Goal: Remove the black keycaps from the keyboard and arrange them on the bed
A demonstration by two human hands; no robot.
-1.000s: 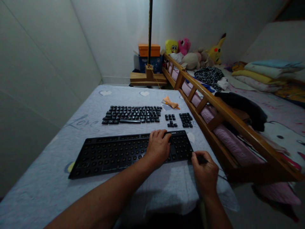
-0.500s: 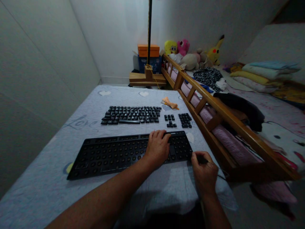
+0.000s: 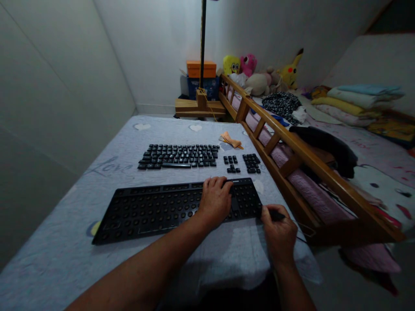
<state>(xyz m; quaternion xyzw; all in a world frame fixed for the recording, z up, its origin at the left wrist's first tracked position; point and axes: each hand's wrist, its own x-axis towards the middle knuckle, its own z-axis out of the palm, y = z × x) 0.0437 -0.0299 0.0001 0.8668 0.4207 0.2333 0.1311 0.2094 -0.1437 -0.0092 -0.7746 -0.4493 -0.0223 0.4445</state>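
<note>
A black keyboard base (image 3: pixel 145 211) without its keycaps lies on the cloth-covered table. My left hand (image 3: pixel 215 199) rests on its upper right part, palm down, fingers slightly curled over the top edge. At the base's lower right corner is my right hand (image 3: pixel 279 224), closed around a thin black tool (image 3: pixel 276 214) with a dark cord or rod trailing to the right; its tip is hard to make out. Behind the base, removed keycaps (image 3: pixel 181 155) lie in keyboard order, with smaller groups (image 3: pixel 231 160) and number-pad keycaps (image 3: pixel 251 163) to their right.
An orange cloth (image 3: pixel 231 139) with a yellow item lies at the table's back right. A wooden bed rail (image 3: pixel 292 151) runs along the right side. Beyond the table stand a wooden stand (image 3: pixel 201 106) and an orange box (image 3: pixel 201 68). Plush toys and folded bedding are on the bed.
My right hand has shifted very slightly to the right with the black tool. My left hand and the keyboard base look almost unchanged.
</note>
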